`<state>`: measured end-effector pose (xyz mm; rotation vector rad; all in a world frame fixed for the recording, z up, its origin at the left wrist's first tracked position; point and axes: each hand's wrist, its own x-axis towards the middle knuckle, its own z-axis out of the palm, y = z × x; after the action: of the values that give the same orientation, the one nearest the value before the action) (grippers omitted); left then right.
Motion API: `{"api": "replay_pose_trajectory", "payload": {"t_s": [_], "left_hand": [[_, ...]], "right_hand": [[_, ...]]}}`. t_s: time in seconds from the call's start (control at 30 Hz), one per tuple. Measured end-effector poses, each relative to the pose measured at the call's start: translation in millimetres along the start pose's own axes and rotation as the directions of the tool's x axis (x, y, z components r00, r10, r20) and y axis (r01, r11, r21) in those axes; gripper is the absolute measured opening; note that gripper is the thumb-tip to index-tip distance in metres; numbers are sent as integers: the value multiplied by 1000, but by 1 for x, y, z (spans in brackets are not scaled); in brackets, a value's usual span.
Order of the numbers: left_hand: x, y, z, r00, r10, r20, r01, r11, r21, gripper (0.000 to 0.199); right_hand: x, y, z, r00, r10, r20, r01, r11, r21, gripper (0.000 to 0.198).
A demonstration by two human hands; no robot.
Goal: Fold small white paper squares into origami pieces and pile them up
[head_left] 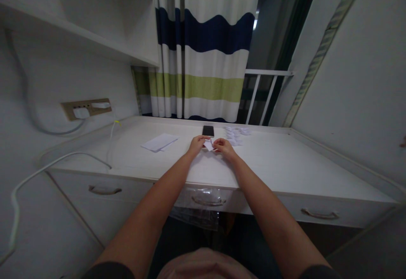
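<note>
A small folded piece of white paper [208,145] is held between my two hands, just above the desk. My left hand [198,144] grips its left side, fingers closed on the edge. On the other side my right hand [223,147] pinches the paper's right edge. Just beyond them lies a dark phone [208,131]. Several small folded white paper pieces [233,135] are grouped behind my right hand. To the left, flat white paper sheets [160,142] lie stacked a little unevenly.
The white desk [272,160] has drawers with metal handles [319,214] along its front. A white cable [63,157] crosses the left end, below a wall socket [86,109] with plugs. A striped curtain [215,63] hangs behind. Clear plastic [199,217] hangs under the front edge.
</note>
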<state>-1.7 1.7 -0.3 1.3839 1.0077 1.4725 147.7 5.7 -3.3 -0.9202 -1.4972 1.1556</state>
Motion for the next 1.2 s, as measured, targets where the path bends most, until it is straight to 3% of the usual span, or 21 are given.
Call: {"api": "replay_pose_trajectory", "payload": {"t_s": [0.33, 0.5, 0.6, 0.73, 0.9, 1.2], "left_hand": [[-2, -3, -1, 995, 80, 52, -87, 983, 159, 13], [-1, -5, -1, 995, 100, 5, -99, 978, 185, 16], [0, -8, 0, 1000, 20, -13, -18, 988, 152, 23], [-2, -7, 3, 986, -157, 58, 152, 985, 80, 20], [-2, -7, 3, 984, -148, 98, 136, 983, 123, 8], [2, -12, 3, 985, -141, 104, 120, 976, 184, 16]], "right_hand": [[4, 13, 1, 993, -107, 45, 114, 978, -175, 34], [5, 18, 1, 988, -134, 71, 147, 964, -222, 29], [5, 18, 1, 982, -176, 71, 188, 950, -248, 25], [4, 16, 0, 970, -238, 57, 244, 926, -288, 19], [2, 13, -1, 957, -288, 28, 278, 887, -368, 16], [4, 14, -2, 947, -319, 41, 301, 833, -463, 10]]}}
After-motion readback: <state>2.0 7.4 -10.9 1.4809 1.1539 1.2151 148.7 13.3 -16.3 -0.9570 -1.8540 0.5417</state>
